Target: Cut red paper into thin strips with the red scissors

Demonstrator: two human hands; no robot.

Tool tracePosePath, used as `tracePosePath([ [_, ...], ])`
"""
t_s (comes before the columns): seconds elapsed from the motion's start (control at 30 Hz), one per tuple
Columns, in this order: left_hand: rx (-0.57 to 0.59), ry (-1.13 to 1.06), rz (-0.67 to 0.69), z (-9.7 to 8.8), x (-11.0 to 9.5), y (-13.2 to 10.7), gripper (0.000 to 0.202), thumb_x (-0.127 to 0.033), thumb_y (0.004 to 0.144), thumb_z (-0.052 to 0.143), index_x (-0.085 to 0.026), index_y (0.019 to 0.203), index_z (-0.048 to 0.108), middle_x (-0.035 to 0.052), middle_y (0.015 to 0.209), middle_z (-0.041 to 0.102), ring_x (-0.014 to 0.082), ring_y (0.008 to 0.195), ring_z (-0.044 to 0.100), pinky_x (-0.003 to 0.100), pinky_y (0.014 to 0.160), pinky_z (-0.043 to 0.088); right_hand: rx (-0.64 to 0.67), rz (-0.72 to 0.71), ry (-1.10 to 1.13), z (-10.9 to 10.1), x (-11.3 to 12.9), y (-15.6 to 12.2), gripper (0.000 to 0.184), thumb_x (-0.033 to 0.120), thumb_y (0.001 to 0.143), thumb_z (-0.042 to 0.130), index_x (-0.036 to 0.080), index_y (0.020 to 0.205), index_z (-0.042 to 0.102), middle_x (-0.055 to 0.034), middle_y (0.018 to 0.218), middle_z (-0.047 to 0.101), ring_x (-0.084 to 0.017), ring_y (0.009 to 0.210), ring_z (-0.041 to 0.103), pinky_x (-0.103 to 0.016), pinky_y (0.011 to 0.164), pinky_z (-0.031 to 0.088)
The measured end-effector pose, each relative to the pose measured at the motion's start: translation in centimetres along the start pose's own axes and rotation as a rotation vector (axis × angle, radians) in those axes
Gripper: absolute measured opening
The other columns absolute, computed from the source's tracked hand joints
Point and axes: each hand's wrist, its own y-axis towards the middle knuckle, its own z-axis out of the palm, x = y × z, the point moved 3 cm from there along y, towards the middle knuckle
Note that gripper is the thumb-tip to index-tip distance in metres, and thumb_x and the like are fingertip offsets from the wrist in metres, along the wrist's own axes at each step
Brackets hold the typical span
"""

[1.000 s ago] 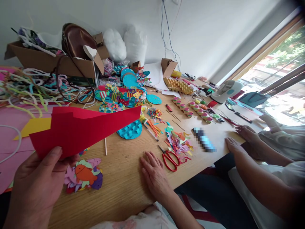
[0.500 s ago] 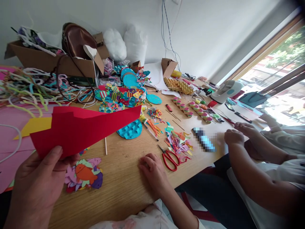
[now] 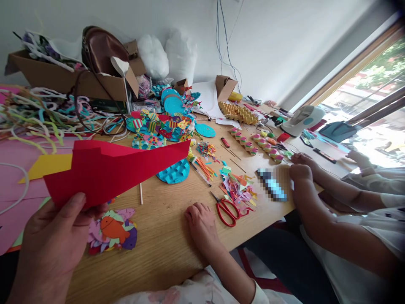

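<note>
Pinched between thumb and fingers of my left hand (image 3: 60, 236) is a sheet of red paper (image 3: 107, 173), cut with a stepped left edge and a long taper to the right. It is held up over the table. Below it, beside that hand, lies a pile of cut-out paper fish (image 3: 115, 230) with an orange one on top. My right hand (image 3: 202, 221) rests on the wooden tabletop, its fingers curled in and nothing visible in them. Just to its right are red-handled scissors (image 3: 226, 211), nearest to that hand, and a heap of coloured paper scraps (image 3: 238, 188).
Blue decorated paper plates (image 3: 174, 171), a pen (image 3: 201, 174) and thin sticks lie mid-table. Pipe cleaners (image 3: 41, 118) and a cardboard box (image 3: 63, 84) fill the left back. On the right, a co-worker's hands (image 3: 302, 169) are near a blurred-out phone-like object (image 3: 271, 184).
The red paper in my left hand has shifted very slightly right. My right hand stays on the table. The co-worker's hands have moved left along the table.
</note>
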Motion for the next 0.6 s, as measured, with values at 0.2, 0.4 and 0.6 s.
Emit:
tracePosePath([
  [0.2, 0.026, -0.012, 0.015, -0.1, -0.1, 0.1, 0.012, -0.014, 0.064, 0.067, -0.017, 0.076, 0.065, -0.0009, 0.072, 0.068, 0.0152, 0.058, 0.063, 0.023, 0.044, 0.054, 0.046, -0.056, -0.062, 0.3, 0.2, 0.0, 0.017, 0.011, 0.084, 0.044, 0.017, 0.075, 0.057, -0.0069, 0.080, 0.060, -0.018, 0.074, 0.051, -0.029, 0.070, 0.035],
  [0.4, -0.014, 0.000, 0.022, 0.1, -0.6, 0.1, 0.012, -0.014, 0.062, 0.068, -0.018, 0.073, 0.065, -0.0031, 0.067, 0.068, 0.0136, 0.052, 0.062, 0.021, 0.042, 0.054, 0.020, 0.028, -0.055, -4.0, -2.1, 2.5, 0.017, 0.012, 0.085, 0.045, 0.016, 0.075, 0.058, -0.0044, 0.079, 0.062, -0.015, 0.076, 0.054, -0.024, 0.068, 0.039],
  [0.6, -0.016, 0.046, -0.042, -1.3, 0.6, 1.2, 0.013, -0.022, 0.060, 0.071, -0.022, 0.072, 0.065, -0.0048, 0.065, 0.068, 0.0128, 0.053, 0.062, 0.019, 0.042, 0.054, -0.087, 0.214, -0.109, -9.2, -7.8, 11.3, 0.019, 0.026, 0.088, 0.048, 0.013, 0.099, 0.057, -0.0054, 0.099, 0.059, -0.018, 0.090, 0.056, -0.038, 0.078, 0.046],
])
